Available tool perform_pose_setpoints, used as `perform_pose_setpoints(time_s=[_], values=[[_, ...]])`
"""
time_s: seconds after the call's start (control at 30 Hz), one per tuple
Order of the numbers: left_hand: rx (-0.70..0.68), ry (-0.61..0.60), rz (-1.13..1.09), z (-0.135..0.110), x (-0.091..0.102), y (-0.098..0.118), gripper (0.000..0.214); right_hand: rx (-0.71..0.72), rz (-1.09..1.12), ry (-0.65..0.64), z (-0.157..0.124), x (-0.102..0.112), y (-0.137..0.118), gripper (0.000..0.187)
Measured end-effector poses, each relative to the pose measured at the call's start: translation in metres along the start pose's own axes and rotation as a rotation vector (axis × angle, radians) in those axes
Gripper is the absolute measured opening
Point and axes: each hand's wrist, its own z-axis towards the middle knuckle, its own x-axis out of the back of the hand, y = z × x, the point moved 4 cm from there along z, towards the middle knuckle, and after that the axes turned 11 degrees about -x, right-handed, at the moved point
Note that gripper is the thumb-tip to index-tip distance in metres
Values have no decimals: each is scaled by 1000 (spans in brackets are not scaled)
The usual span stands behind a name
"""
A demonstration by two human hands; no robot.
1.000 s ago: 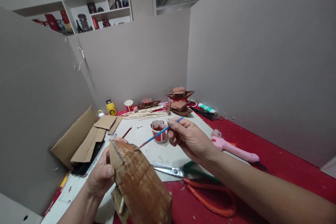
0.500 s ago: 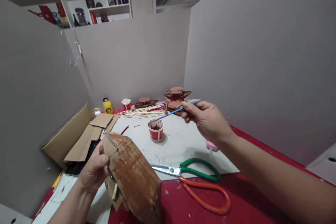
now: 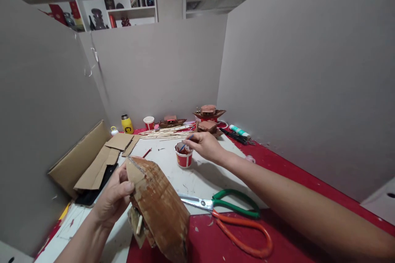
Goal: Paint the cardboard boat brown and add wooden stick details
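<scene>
Cardboard model (image 3: 163, 209), lower centre, is gripped by the left hand (image 3: 112, 197), broad face (image 3: 157, 191) browned, end flap (image 3: 134, 171) bare; brush (image 3: 182, 147) is pinched by the right hand (image 3: 206, 146).

Blue brush (image 3: 183, 147) in right hand (image 3: 205, 146), lower end inside red cup (image 3: 184, 160)
</scene>
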Motion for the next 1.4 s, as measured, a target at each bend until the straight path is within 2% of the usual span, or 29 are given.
perform_pose_setpoints(time_s=[0.17,0.27,0.37,0.7,0.97,1.13,1.27,1.33,1.4], values=[[11,-68,5,2,3,-1,56,10,16,110,-4,13,4,36],[16,-73,1,3,6,-2,60,20,17,167,-10,24,4,35],[7,-86,-14,3,7,-3,52,25,14,203,-17,29,4,33],[43,-67,-12,1,5,-3,53,63,62,251,-38,33,-4,28],[31,-111,-26,2,1,-2,55,3,195,290,-48,32,1,33],[7,-76,-50,1,-1,-1,54,-72,391,409,-54,43,4,32],[27,-66,-83,0,0,-4,55,-122,630,497,-58,57,-4,35],[33,-51,-85,-1,2,-5,54,-165,800,448,-60,57,-14,38],[33,-55,-82,-1,2,-6,54,-254,1029,288,-64,49,-26,36]])
